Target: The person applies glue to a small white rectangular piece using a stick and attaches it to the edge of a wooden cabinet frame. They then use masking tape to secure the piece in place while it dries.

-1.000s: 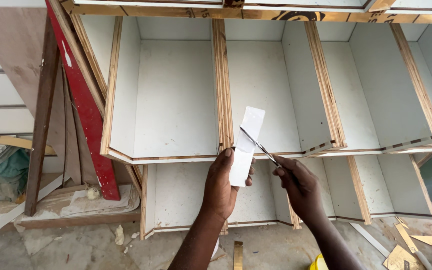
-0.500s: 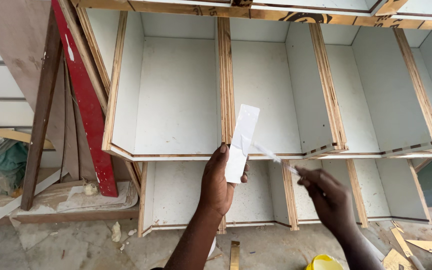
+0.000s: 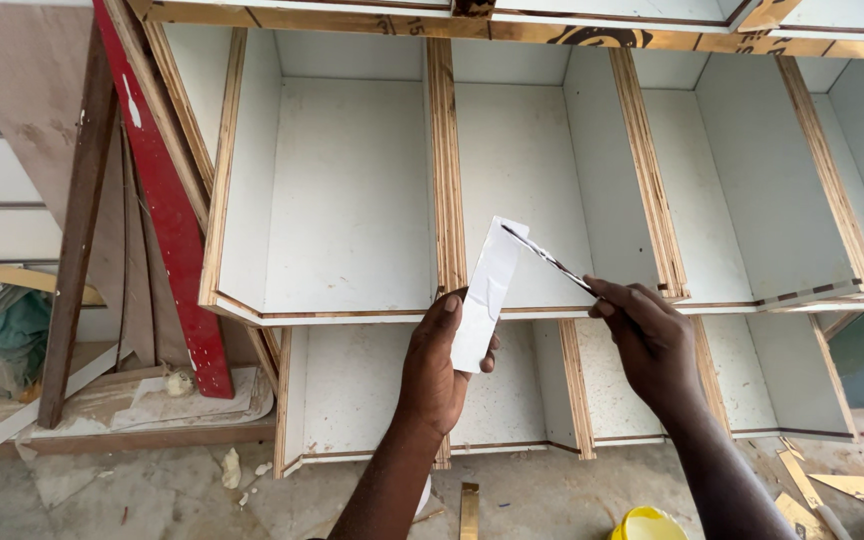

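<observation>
Left hand: clenched on white strip, upright for access | Right hand: pinching thin blade, tip at strip's 1 o'clock corner | Behind: plywood cabinet

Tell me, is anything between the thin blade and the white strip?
Nothing visible. The right hand holds the thin blade, its tip at the top of the white strip held by the left hand.
</observation>
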